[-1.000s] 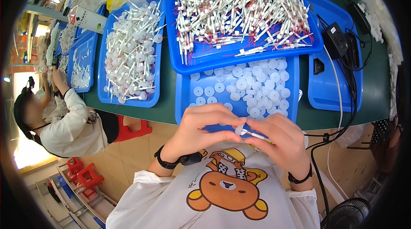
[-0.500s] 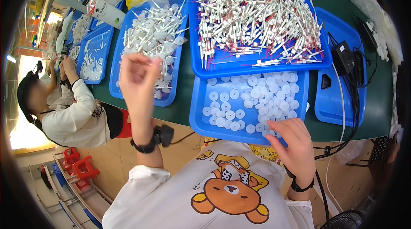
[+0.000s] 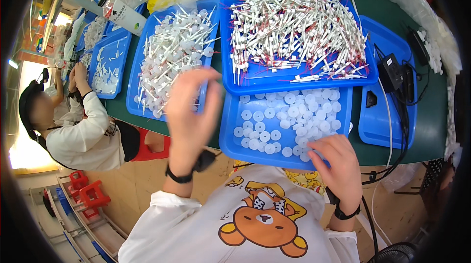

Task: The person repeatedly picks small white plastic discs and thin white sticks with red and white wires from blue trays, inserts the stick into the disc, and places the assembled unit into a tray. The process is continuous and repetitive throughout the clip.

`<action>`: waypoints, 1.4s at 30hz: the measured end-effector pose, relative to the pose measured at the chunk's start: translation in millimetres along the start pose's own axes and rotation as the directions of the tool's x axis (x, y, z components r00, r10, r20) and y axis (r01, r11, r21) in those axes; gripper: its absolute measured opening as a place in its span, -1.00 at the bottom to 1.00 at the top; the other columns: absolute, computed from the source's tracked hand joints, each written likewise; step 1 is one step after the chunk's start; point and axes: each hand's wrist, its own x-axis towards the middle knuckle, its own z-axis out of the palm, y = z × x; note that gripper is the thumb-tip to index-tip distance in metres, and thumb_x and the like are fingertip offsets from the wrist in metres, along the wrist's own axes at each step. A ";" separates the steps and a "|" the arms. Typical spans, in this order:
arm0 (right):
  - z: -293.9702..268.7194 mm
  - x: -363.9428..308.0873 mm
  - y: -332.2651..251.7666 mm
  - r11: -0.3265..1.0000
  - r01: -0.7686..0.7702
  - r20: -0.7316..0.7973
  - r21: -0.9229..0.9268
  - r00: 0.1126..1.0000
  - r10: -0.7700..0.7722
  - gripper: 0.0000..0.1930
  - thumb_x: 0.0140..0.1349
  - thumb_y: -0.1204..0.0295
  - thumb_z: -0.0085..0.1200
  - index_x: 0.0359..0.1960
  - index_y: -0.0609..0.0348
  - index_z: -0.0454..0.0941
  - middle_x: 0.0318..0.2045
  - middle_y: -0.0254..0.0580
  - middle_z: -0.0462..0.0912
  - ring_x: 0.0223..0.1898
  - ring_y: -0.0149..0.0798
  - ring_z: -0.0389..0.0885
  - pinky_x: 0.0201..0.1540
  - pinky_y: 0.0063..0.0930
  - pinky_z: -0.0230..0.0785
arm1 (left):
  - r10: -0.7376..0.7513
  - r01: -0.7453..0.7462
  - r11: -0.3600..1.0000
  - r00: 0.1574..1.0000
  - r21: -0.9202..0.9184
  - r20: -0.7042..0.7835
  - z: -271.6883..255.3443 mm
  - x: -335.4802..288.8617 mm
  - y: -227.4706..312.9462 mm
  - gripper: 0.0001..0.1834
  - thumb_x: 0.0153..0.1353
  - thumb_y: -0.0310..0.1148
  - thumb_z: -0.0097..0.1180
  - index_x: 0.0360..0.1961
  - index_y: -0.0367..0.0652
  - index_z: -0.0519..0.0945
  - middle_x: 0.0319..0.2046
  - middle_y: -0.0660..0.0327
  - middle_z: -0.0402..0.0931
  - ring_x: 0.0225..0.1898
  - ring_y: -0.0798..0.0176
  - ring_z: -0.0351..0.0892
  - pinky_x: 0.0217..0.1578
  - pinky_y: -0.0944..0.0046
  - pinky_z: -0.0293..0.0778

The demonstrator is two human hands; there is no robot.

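My left hand (image 3: 189, 110) is smeared by motion over the right edge of the left blue tray (image 3: 131, 97); its fingers point toward the large tray, and whether they hold anything cannot be made out. In that left tray lie white stick parts (image 3: 179, 32) mixed with translucent discs. My right hand (image 3: 338, 165) rests at the near right rim of the lower blue tray (image 3: 225, 140). Its thumb and forefinger curl close together beside the translucent white discs (image 3: 294, 110), and what sits between them is too small to tell. Each disc has a small centre hole.
A large blue tray (image 3: 226, 74) of white sticks with red wires (image 3: 294, 32) overlaps the disc tray's far side. Right of it, black cables and an adapter (image 3: 392, 71) cross another blue tray (image 3: 368, 130). A white carton (image 3: 122, 15) stands far left. A co-worker (image 3: 83, 125) sits left.
My left hand has moved right and nearer me, from over the left tray toward the disc tray. My right hand stays by the discs, with its fingertips slightly closer together.
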 end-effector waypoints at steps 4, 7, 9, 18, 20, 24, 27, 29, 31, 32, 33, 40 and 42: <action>-11.7 28.9 8.9 0.980 0.063 -0.038 -0.188 0.997 -0.072 -0.82 0.15 0.57 0.28 -0.20 0.23 0.63 -0.32 -0.16 0.59 -0.26 -0.06 0.54 -0.17 -0.22 0.33 | 0.114 -0.010 0.968 0.908 -0.249 0.404 33.2 -46.4 38.4 -0.72 0.10 -0.54 0.36 -0.13 -0.17 0.67 -0.17 0.14 0.61 -0.19 0.04 0.61 -0.15 0.15 0.54; -23.4 58.4 13.1 0.954 0.080 -0.071 -0.287 0.992 -0.105 -0.84 0.15 0.57 0.25 -0.22 0.22 0.60 -0.32 -0.13 0.58 -0.25 -0.02 0.53 -0.15 -0.17 0.33 | 0.129 -0.046 0.986 0.820 -0.161 0.558 47.7 -55.6 52.0 -0.60 0.10 -0.51 0.36 0.00 -0.10 0.62 -0.14 0.17 0.49 -0.22 0.07 0.52 -0.17 0.12 0.45; -25.8 76.8 17.6 0.933 0.095 -0.067 -0.347 0.990 -0.126 -0.85 0.15 0.57 0.24 -0.23 0.22 0.61 -0.32 -0.12 0.59 -0.25 -0.01 0.53 -0.13 -0.16 0.34 | 0.145 -0.069 0.986 0.814 -0.155 0.563 55.1 -58.3 51.4 -0.57 0.10 -0.51 0.36 0.03 -0.08 0.58 -0.15 0.18 0.44 -0.23 0.08 0.49 -0.17 0.12 0.40; -4.4 139.9 30.5 0.929 0.123 0.171 -0.348 0.983 -0.066 -0.91 0.12 0.57 0.25 -0.33 0.23 0.74 -0.35 -0.07 0.72 -0.19 -0.01 0.67 -0.06 -0.15 0.50 | 0.168 -0.076 0.980 0.817 -0.186 0.552 62.4 -58.3 42.5 -0.69 0.13 -0.56 0.25 -0.09 -0.14 0.54 -0.19 0.16 0.43 -0.18 0.04 0.49 -0.14 0.12 0.37; -1.1 145.0 29.8 0.947 0.069 0.197 -0.313 0.980 -0.007 -0.89 0.10 0.57 0.26 -0.33 0.22 0.75 -0.34 -0.06 0.73 -0.21 0.00 0.69 -0.06 -0.15 0.52 | 0.161 -0.052 0.976 0.823 -0.211 0.545 62.2 -59.6 40.8 -0.69 0.15 -0.55 0.25 -0.07 -0.15 0.54 -0.18 0.15 0.44 -0.15 0.01 0.49 -0.11 0.11 0.36; -1.8 148.5 40.5 0.960 0.068 0.226 -0.272 0.974 -0.005 -0.91 0.09 0.58 0.26 -0.34 0.23 0.69 -0.36 -0.09 0.68 -0.20 -0.02 0.64 -0.06 -0.18 0.50 | 0.122 0.002 0.970 0.863 -0.245 0.491 59.5 -58.7 44.1 -0.70 0.17 -0.54 0.27 -0.05 -0.18 0.56 -0.21 0.14 0.45 -0.13 0.02 0.53 -0.12 0.10 0.42; -4.9 150.9 53.3 0.970 0.158 0.241 -0.185 0.964 -0.111 -0.90 0.11 0.58 0.26 -0.34 0.24 0.61 -0.33 -0.11 0.62 -0.20 -0.02 0.60 -0.06 -0.20 0.47 | 0.060 0.119 0.943 0.859 -0.311 0.509 61.3 -62.4 41.5 -0.68 0.17 -0.56 0.32 -0.04 -0.20 0.60 -0.24 0.13 0.47 -0.17 0.06 0.58 -0.14 0.16 0.50; -5.4 152.4 58.4 0.949 0.268 0.257 -0.166 0.941 -0.221 -0.87 0.13 0.58 0.25 -0.32 0.24 0.55 -0.31 -0.11 0.59 -0.20 -0.02 0.57 -0.07 -0.21 0.45 | 0.041 0.159 0.921 0.867 -0.354 0.496 57.8 -59.3 43.4 -0.67 0.14 -0.58 0.36 -0.05 -0.21 0.62 -0.20 0.15 0.54 -0.17 0.12 0.62 -0.14 0.21 0.54; -6.2 147.8 53.9 0.955 0.247 0.188 -0.161 0.958 -0.217 -0.87 0.15 0.58 0.24 -0.30 0.24 0.54 -0.30 -0.10 0.59 -0.20 -0.01 0.58 -0.08 -0.21 0.44 | 0.025 0.216 0.878 0.870 -0.427 0.492 53.3 -54.2 44.0 -0.66 0.14 -0.59 0.37 -0.04 -0.23 0.61 -0.14 0.14 0.59 -0.13 0.16 0.65 -0.09 0.23 0.56; -6.8 144.8 48.0 0.958 0.239 0.154 -0.156 0.964 -0.216 -0.87 0.15 0.58 0.23 -0.29 0.23 0.54 -0.29 -0.10 0.59 -0.20 -0.01 0.58 -0.08 -0.21 0.44 | 0.016 0.252 0.844 0.870 -0.473 0.493 50.2 -50.9 43.3 -0.64 0.16 -0.59 0.37 -0.02 -0.25 0.58 -0.09 0.13 0.61 -0.08 0.16 0.66 -0.03 0.24 0.55; -8.3 141.2 40.1 0.960 0.208 0.094 -0.189 0.977 -0.194 -0.88 0.17 0.59 0.22 -0.28 0.23 0.54 -0.29 -0.09 0.59 -0.20 -0.01 0.58 -0.09 -0.22 0.43 | 0.006 0.290 0.805 0.868 -0.517 0.496 48.4 -49.9 42.2 -0.63 0.17 -0.59 0.37 0.00 -0.27 0.55 -0.05 0.12 0.62 -0.04 0.16 0.66 0.02 0.24 0.55; -23.1 88.6 -20.3 0.972 0.183 -0.150 -0.144 0.967 -0.205 -0.83 0.15 0.64 0.23 -0.23 0.24 0.56 -0.38 -0.13 0.58 -0.28 -0.02 0.55 -0.22 -0.20 0.39 | -0.119 0.584 0.144 0.812 -0.799 0.572 39.9 -54.3 41.3 -0.56 0.13 -0.72 0.37 0.03 -0.31 0.52 0.00 0.06 0.60 0.10 0.19 0.63 0.14 0.18 0.55; -22.9 71.7 -28.8 0.980 0.188 -0.169 -0.069 0.966 -0.197 -0.78 0.10 0.66 0.26 -0.20 0.25 0.58 -0.40 -0.15 0.59 -0.32 -0.04 0.53 -0.27 -0.19 0.38 | -0.145 0.567 0.130 0.822 -0.813 0.550 39.2 -55.2 43.2 -0.54 0.09 -0.73 0.40 0.03 -0.32 0.56 -0.03 0.10 0.58 0.05 0.20 0.63 0.13 0.20 0.55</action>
